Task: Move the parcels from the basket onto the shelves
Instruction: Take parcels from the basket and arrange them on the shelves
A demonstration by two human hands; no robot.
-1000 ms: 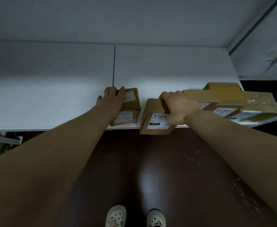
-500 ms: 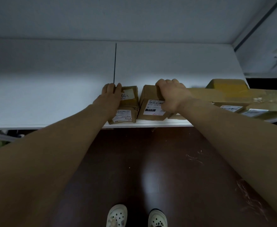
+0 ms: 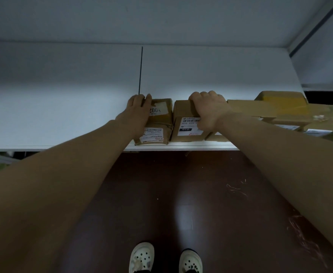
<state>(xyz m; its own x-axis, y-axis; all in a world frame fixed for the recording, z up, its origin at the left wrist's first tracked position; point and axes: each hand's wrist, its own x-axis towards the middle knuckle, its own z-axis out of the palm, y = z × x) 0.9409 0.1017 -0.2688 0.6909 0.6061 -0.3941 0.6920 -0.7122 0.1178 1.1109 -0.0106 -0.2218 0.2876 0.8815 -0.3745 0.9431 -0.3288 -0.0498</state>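
Note:
Two small cardboard parcels stand side by side at the front edge of the white shelf [image 3: 63, 115]. My left hand [image 3: 136, 113] lies flat along the left side of the left parcel [image 3: 157, 123], fingers straight and pointing to the back. My right hand [image 3: 209, 109] grips the right parcel [image 3: 185, 123] from above, fingers curled over its far edge and thumb on its white label. The two parcels nearly touch. The basket is out of view.
More brown parcels [image 3: 280, 109] lie packed on the shelf to the right of my right hand. A dark seam [image 3: 140, 69] divides the shelf board. Below lies dark floor [image 3: 181, 194] with my two white shoes [image 3: 142, 257].
My right hand has carried its parcel from hanging over the shelf's edge back onto the shelf, up against the left parcel. My left hand has stayed beside its parcel.

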